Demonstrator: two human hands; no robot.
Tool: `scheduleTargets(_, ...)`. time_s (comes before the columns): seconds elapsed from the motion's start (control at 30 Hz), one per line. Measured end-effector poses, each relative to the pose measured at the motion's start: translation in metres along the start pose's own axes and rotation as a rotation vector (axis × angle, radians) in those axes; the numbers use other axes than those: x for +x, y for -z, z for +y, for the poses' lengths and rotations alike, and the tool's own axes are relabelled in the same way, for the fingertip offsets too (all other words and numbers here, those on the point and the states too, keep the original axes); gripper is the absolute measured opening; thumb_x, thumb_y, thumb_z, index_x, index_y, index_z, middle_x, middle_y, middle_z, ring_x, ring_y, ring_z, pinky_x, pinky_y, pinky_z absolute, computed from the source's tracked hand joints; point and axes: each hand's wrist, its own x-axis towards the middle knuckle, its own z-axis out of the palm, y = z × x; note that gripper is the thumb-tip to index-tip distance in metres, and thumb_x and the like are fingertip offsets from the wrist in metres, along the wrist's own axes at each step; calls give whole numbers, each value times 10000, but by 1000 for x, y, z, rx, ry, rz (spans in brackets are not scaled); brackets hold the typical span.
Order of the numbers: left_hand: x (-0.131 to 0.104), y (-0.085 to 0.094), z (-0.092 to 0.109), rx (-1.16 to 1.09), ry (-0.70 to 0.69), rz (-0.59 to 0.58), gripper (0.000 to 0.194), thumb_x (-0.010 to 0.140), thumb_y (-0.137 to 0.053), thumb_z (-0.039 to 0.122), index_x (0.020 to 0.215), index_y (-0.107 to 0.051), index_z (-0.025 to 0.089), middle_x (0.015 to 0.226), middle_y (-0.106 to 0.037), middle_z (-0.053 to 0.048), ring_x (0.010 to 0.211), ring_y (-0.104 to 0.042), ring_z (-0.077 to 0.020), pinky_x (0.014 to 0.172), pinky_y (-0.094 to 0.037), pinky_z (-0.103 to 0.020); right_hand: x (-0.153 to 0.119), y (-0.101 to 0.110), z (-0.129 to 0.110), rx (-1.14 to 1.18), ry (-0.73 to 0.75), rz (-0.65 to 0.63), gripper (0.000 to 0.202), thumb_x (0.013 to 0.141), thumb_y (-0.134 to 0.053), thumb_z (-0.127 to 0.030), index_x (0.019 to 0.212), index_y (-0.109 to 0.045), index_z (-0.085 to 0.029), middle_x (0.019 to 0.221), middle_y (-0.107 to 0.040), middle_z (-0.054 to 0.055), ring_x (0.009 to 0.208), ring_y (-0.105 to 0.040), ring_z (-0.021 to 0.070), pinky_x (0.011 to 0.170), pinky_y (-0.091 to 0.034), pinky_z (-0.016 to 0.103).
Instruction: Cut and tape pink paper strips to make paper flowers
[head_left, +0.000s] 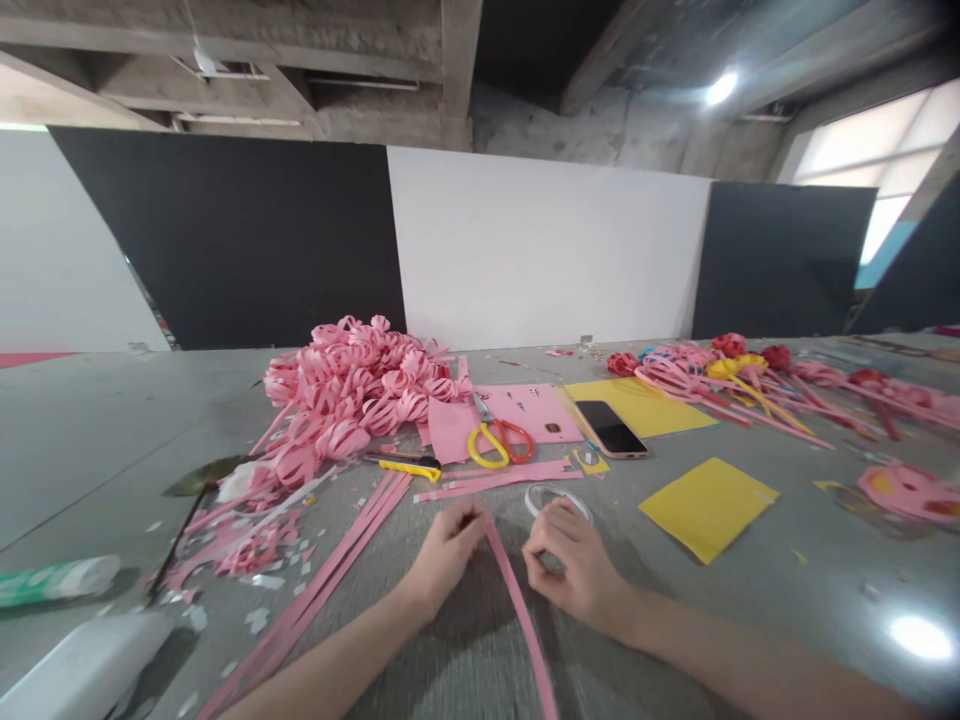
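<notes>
My left hand (448,555) pinches the top end of a narrow pink paper strip (519,605), which runs down toward the bottom edge. To the right of the strip is my right hand (574,568), its fingers curled together; I cannot make out what is between them. Just behind those fingers lies a roll of clear tape (538,497), and whether they touch it is unclear. More long pink strips (334,575) lie left of my left hand. Beyond both hands sit scissors (501,442) with yellow and red handles and a yellow utility knife (409,465).
A heap of looped pink paper (360,385) stands at back left, with paper scraps (259,618) before it. A phone (611,430) lies on yellow paper (660,408); another yellow sheet (709,508) is nearer. Paper flowers (739,367) lie at right, a glue tube (60,580) at left.
</notes>
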Motion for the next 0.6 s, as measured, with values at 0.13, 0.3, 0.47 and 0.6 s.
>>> scheduleTargets(0.13,3,0,-3,82,-46,10,242,759,-437,334,595,-435,157,542,-355,54,509,-332,-85,486,-275,-194,-1,-1,1,110,-118,-8,82,753,-430,-119,764,-428,-200,724,-513,9,663,-469,138,651,-362,273)
scheduleTargets(0.3,3,-1,-4,187,-88,1,279,769,-425,360,584,-457,153,542,-422,39,540,-384,-98,524,-307,-205,-1,-6,4,212,-267,-97,179,706,-530,-181,816,-390,-200,710,-497,-3,639,-468,138,601,-383,256)
scheduleTargets(0.47,3,-1,-3,110,-36,-5,279,744,-481,388,623,-516,138,541,-447,39,511,-396,-87,484,-309,-194,-2,-7,8,325,-334,-185,215,680,-553,-138,779,-376,-210,669,-468,-32,617,-470,126,561,-381,229)
scheduleTargets(0.6,0,-2,1,-125,39,-67,318,715,-534,400,918,-493,159,758,-552,-3,541,-488,-82,456,-347,-174,0,-7,12,391,-394,-69,191,720,-525,-158,810,-364,-210,657,-469,-43,594,-469,117,561,-383,225)
